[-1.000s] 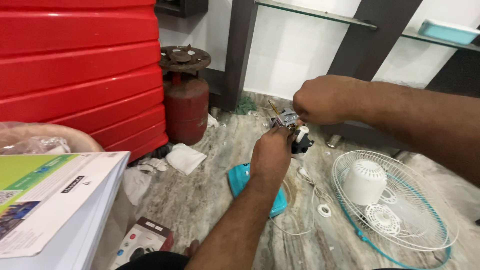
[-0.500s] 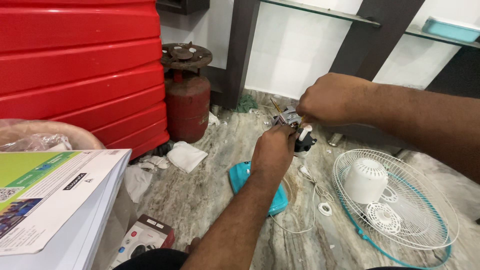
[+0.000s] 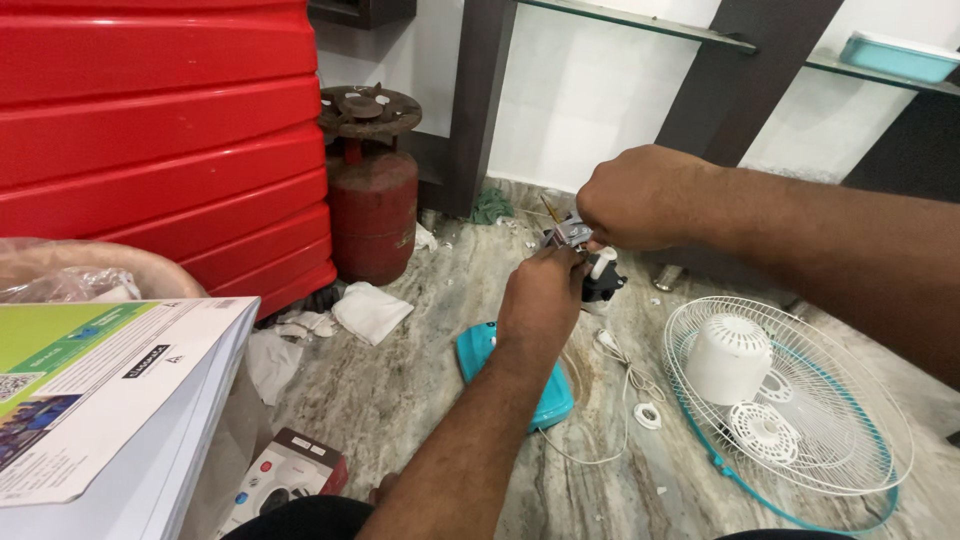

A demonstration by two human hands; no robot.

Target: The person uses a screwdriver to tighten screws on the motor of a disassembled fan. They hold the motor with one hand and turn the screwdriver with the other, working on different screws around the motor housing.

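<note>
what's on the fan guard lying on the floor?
A white motor cover sits on the white fan guard, right of the left hand. A smaller white disc lies on the wires nearer the camera. Whatever is under the cover is hidden.

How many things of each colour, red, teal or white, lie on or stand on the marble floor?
Red: 2, ribbed plastic tank, rusty gas cylinder
Teal: 1, plastic fan base
White: 2, wire fan guard, crumpled cloth
Total: 5

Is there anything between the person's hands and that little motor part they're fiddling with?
Nothing visible: the left hand and right hand both already grip the small motor part, held up above the floor.
</note>
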